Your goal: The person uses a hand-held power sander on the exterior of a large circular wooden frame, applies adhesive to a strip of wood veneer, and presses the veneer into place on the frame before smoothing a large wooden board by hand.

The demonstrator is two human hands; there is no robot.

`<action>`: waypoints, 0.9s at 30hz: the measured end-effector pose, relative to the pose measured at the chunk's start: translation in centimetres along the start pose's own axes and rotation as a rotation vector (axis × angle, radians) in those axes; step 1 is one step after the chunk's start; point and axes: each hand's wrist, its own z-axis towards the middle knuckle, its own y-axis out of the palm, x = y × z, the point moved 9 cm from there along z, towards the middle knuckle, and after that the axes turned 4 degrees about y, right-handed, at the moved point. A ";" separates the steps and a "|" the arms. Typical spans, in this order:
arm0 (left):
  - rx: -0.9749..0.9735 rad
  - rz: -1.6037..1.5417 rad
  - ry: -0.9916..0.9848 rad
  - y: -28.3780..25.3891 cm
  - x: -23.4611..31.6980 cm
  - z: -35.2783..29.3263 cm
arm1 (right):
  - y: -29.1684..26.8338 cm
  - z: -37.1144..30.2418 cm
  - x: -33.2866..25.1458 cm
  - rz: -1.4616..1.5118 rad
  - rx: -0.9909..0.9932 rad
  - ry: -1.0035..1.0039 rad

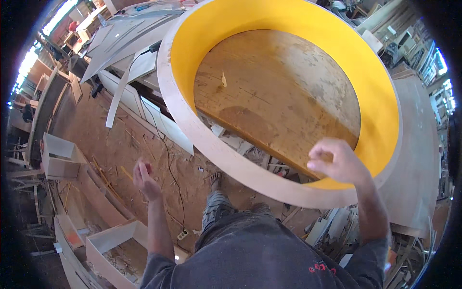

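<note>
Dark shirt (pixel 250 253) | right hand (pixel 335 161) near yellow-lined ring (pixel 378 111) | pale sliver (pixel 224 80) within

Before me the ring (pixel 233 162) lies on a tabletop (pixel 279 86), its near side reaching past the edge toward me. A scrap (pixel 224 80) sits inside the ring. My right hand (pixel 337 161) is at its near right; my left hand (pixel 146 180), over the floor (pixel 110 159), has a cord (pixel 174 178) to its right and boxes (pixel 108 244) to its left.
</note>
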 end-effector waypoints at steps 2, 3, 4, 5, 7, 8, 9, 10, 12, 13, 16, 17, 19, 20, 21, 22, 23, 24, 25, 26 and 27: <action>-0.029 0.067 -0.123 -1.9 -7.8 0.3 | 0.0 7.4 1.3 -0.083 0.073 0.073; -0.059 0.098 -0.164 -2.2 -10.6 0.1 | 0.7 11.4 2.0 -0.077 0.096 0.091; -0.047 0.207 -0.091 -2.6 -12.8 -0.1 | 1.4 15.4 2.6 -0.077 0.126 0.107; -0.037 0.317 -0.020 -3.0 -14.4 -0.4 | 2.9 19.4 3.6 -0.059 0.141 0.117; -0.147 0.271 -0.270 -1.8 -17.2 -1.1 | 6.7 27.2 8.4 -0.055 0.200 0.150; -0.195 0.340 -0.294 -2.9 -19.0 -1.1 | 9.0 31.3 10.4 -0.068 0.227 0.147; -0.235 0.415 -0.317 -4.7 -21.0 -1.2 | 11.1 35.1 10.9 -0.077 0.271 0.114; -0.285 0.500 -0.304 -6.3 -21.9 -1.2 | 13.0 37.9 11.2 -0.084 0.317 0.089; -0.335 0.596 -0.289 -9.8 -23.2 -1.1 | 16.3 42.4 12.3 -0.103 0.373 0.206; -0.305 0.571 -0.360 -11.9 -24.1 -1.1 | 17.0 43.9 13.1 -0.125 0.436 0.317; -0.192 0.544 -0.418 -20.4 -26.5 -1.8 | 20.1 47.6 12.9 -0.006 0.497 0.450; -0.142 0.513 -0.402 -20.9 -26.4 -1.1 | 20.3 48.0 13.2 -0.010 0.499 0.463; -0.132 0.549 -0.392 -20.1 -25.3 0.6 | 21.6 48.4 14.8 0.188 0.349 0.499; -0.125 0.583 -0.377 -18.0 -23.2 2.6 | 20.9 47.9 15.4 0.141 0.381 0.506; -0.171 0.581 -0.377 -15.8 -21.7 4.5 | 20.6 47.5 15.2 0.098 0.407 0.516; -0.134 0.578 -0.309 -14.1 -19.5 6.7 | 19.9 46.8 14.1 0.140 0.415 0.468; -0.108 0.569 -0.240 -11.7 -16.7 9.0 | 18.5 45.6 12.9 0.182 0.430 0.428; -0.168 0.617 -0.084 -6.7 -11.7 11.4 | 16.8 44.0 13.1 0.251 0.412 0.425; -0.235 0.653 0.078 -1.7 -6.0 13.4 | 15.2 41.5 13.9 0.325 0.398 0.426; -0.278 0.487 0.171 1.6 -2.3 15.0 | 13.1 38.7 14.0 0.369 0.405 0.396; -0.304 0.309 0.253 4.5 1.3 16.1 | 10.5 36.0 13.4 0.406 0.412 0.349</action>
